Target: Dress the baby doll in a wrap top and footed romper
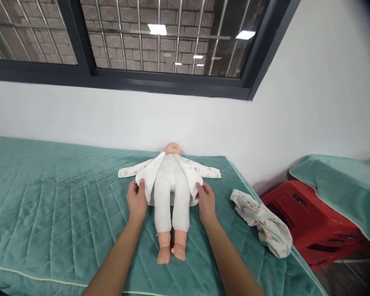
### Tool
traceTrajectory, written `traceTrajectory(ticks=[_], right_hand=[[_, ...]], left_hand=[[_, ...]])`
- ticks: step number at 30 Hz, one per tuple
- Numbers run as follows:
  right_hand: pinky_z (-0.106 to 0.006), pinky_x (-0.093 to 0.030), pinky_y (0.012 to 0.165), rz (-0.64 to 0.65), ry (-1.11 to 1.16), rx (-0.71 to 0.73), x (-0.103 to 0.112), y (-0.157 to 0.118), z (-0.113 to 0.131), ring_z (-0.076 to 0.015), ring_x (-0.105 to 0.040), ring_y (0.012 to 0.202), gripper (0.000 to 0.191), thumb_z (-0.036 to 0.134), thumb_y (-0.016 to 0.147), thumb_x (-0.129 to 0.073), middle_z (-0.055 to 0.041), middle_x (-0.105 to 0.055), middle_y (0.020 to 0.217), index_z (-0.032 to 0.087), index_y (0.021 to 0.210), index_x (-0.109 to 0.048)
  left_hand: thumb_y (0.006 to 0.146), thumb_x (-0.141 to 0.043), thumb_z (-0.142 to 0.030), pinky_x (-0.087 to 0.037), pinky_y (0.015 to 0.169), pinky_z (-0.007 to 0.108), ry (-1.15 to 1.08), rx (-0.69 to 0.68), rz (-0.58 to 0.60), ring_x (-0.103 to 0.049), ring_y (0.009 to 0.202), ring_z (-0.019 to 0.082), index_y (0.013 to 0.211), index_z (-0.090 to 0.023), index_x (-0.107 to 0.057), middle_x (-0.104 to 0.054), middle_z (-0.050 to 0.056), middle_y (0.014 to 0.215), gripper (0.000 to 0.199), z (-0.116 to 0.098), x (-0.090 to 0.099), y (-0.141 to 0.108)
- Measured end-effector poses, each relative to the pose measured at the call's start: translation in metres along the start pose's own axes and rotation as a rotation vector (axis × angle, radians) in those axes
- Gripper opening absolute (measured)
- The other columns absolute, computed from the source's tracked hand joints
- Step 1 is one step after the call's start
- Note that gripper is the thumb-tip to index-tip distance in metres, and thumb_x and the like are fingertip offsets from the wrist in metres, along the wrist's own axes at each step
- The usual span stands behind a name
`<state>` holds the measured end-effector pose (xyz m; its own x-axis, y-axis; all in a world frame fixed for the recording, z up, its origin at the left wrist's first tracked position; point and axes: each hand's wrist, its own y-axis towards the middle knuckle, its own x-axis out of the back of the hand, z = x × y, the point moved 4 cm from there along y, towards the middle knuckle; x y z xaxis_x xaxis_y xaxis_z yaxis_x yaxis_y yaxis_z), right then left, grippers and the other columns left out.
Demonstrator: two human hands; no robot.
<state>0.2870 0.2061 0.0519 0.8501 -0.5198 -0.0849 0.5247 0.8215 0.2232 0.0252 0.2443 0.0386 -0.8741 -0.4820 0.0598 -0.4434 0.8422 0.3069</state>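
1. Nearest is the green quilted cover [64, 205], with a pale line of piping running along its front part; both bare forearms reach in over it.
2. The doll [172, 176] lies face up on this cover, in the middle of the view, its bare feet [171, 253] pointing toward the person. Its legs are straight and slightly apart, white down to the ankles, where loose threads show.
3. To the right, well apart from the doll, a crumpled printed cloth [262, 220] lies near the cover's side edge.
4. The left hand [137, 199] is closed on the lower edge of one front panel of the white jacket [149, 176], gripping it between thumb and fingers. The right hand [206, 201] grips the opposite panel in the same way. The two hands are on either side of the doll's hips.
5. The jacket is open at the front, showing the doll's white torso; its printed sleeves stretch out flat to both sides.
6. Farther right, beside the cover, stands a red plastic stool [311, 218], with a green cloth [342, 181] draped over it.
7. The doll's head [172, 148] is at the far edge, close to the white wall [111, 115].
8. Above is a dark-framed window [172, 85]; metal bars [159, 45] and brickwork show beyond the glass.
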Motion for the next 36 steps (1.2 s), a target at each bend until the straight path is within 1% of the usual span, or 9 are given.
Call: traceTrajectory(ticks=[3, 7, 12, 17, 20, 24, 28, 32, 36], right_hand=[[-0.024, -0.045, 0.06, -0.097, 0.231, -0.148, 0.017, -0.002, -0.008, -0.0111, -0.051, 0.06, 0.026, 0.042, 0.076, -0.067, 0.0061, -0.052, 0.066, 0.021, 0.075, -0.052], [-0.027, -0.05, 0.075, -0.111, 0.202, -0.149, 0.04, -0.029, -0.004, -0.0141, -0.06, 0.078, 0.026, 0.039, 0.075, -0.071, 0.002, -0.061, 0.082, 0.02, 0.088, -0.058], [-0.041, -0.05, 0.093, -0.044, -0.353, 0.096, 0.087, -0.064, 0.015, -0.0239, -0.061, 0.105, 0.034, 0.044, 0.085, -0.06, -0.0088, -0.063, 0.115, 0.021, 0.11, -0.058], [-0.054, -0.035, 0.108, -0.05, -1.109, 0.552, 0.157, -0.051, 0.051, -0.0339, -0.047, 0.126, 0.042, 0.033, 0.086, -0.053, -0.0186, -0.055, 0.133, 0.015, 0.124, -0.055], [-0.054, -0.042, 0.096, -0.042, -1.384, 0.385, 0.206, -0.027, 0.052, -0.0371, -0.054, 0.117, 0.044, 0.034, 0.085, -0.054, -0.0187, -0.056, 0.133, 0.016, 0.125, -0.057], [-0.038, -0.046, 0.071, 0.058, -1.244, 0.114, 0.241, -0.007, 0.047, -0.0289, -0.065, 0.085, 0.036, 0.046, 0.082, -0.06, -0.0148, -0.07, 0.102, 0.02, 0.107, -0.066], [-0.032, -0.042, 0.06, 0.077, -0.816, -0.051, 0.216, -0.009, 0.066, -0.0217, -0.061, 0.065, 0.028, 0.047, 0.07, -0.073, -0.0053, -0.068, 0.072, 0.023, 0.083, -0.069], [-0.029, -0.045, 0.059, 0.259, -0.251, -0.242, 0.137, -0.034, 0.102, -0.0193, -0.062, 0.067, 0.038, 0.049, 0.07, -0.073, -0.004, -0.071, 0.08, 0.017, 0.091, -0.07], [-0.029, -0.05, 0.066, 0.468, 0.027, -0.268, 0.061, -0.062, 0.14, -0.02, -0.066, 0.075, 0.033, 0.046, 0.075, -0.072, -0.0037, -0.072, 0.083, 0.019, 0.093, -0.071]], left_hand=[[0.09, -0.053, -0.04, -0.045, 0.07, 0.029, -0.038, 0.08, -0.146, -0.053, 0.074, 0.016, 0.083, -0.019, -0.055, -0.055, -0.001, 0.079, 0.022, 0.016, 0.021, 0.004], [0.084, -0.06, -0.027, -0.046, 0.085, 0.035, 0.077, -0.117, -0.301, -0.05, 0.111, 0.023, 0.102, -0.021, -0.054, -0.05, 0.008, 0.116, 0.02, 0.014, 0.037, -0.001], [0.083, -0.055, -0.018, -0.044, 0.094, 0.041, 0.159, -0.313, -0.166, -0.044, 0.121, 0.025, 0.104, -0.021, -0.053, -0.047, 0.009, 0.12, 0.022, 0.005, 0.034, -0.011], [0.083, -0.052, -0.015, -0.036, 0.104, 0.05, 0.24, -0.399, -0.097, -0.046, 0.12, 0.027, 0.101, -0.022, -0.053, -0.051, 0.01, 0.116, 0.019, -0.003, 0.031, -0.014], [0.085, -0.05, -0.014, -0.036, 0.105, 0.052, 0.273, -0.448, -0.07, -0.048, 0.118, 0.028, 0.1, -0.021, -0.054, -0.054, 0.01, 0.114, 0.017, -0.008, 0.03, -0.018], [0.087, -0.045, -0.013, -0.042, 0.102, 0.047, 0.237, -0.562, 0.058, -0.052, 0.114, 0.025, 0.099, -0.02, -0.058, -0.059, 0.01, 0.112, 0.018, -0.023, 0.028, -0.032], [0.089, -0.043, -0.012, -0.046, 0.1, 0.042, 0.128, -0.617, 0.338, -0.058, 0.11, 0.022, 0.104, -0.022, -0.061, -0.064, 0.008, 0.108, 0.025, -0.057, 0.017, -0.061], [0.094, -0.047, -0.022, -0.044, 0.104, 0.039, 0.047, -0.561, 0.679, -0.057, 0.116, 0.021, 0.117, -0.025, -0.06, -0.062, 0.008, 0.12, 0.027, -0.11, -0.003, -0.092], [0.085, -0.065, -0.031, -0.043, 0.107, 0.039, 0.026, -0.511, 0.856, -0.046, 0.131, 0.025, 0.142, -0.03, -0.042, -0.046, 0.009, 0.141, 0.062, -0.152, -0.008, -0.105]])
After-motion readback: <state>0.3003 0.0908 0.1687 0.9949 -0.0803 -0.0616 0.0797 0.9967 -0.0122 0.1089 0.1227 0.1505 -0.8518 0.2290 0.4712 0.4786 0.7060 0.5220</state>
